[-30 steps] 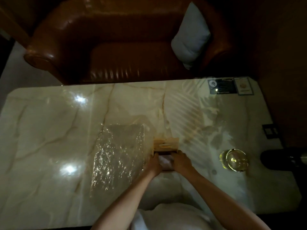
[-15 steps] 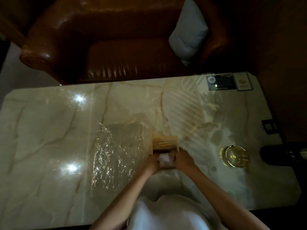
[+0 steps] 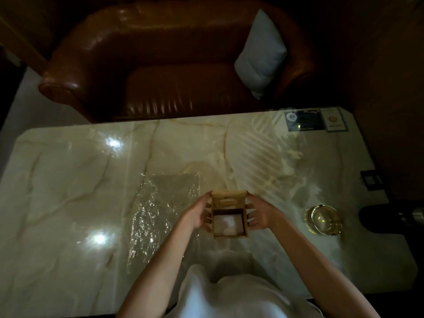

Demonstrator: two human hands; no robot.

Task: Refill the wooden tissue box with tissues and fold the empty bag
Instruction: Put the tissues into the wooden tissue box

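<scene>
We had the box (image 3: 229, 213) held between both hands just above the table (image 3: 68, 191), near our edge. Left hand (image 3: 197, 214) was cupped on its left side, fingers loosely spread, and the right hand (image 3: 260, 214) pressed the right side the same way. The box's open end faced us and you could see white tissues (image 3: 227, 222) packed inside. The clear empty bag (image 3: 158, 210) lay flat on the marble just left of the box. A glass ashtray (image 3: 323, 220) sat off to the right. Farther back were some cards (image 3: 315, 119) at the far corner, then a brown sofa (image 3: 160, 65) with a pillow (image 3: 261, 53).
</scene>
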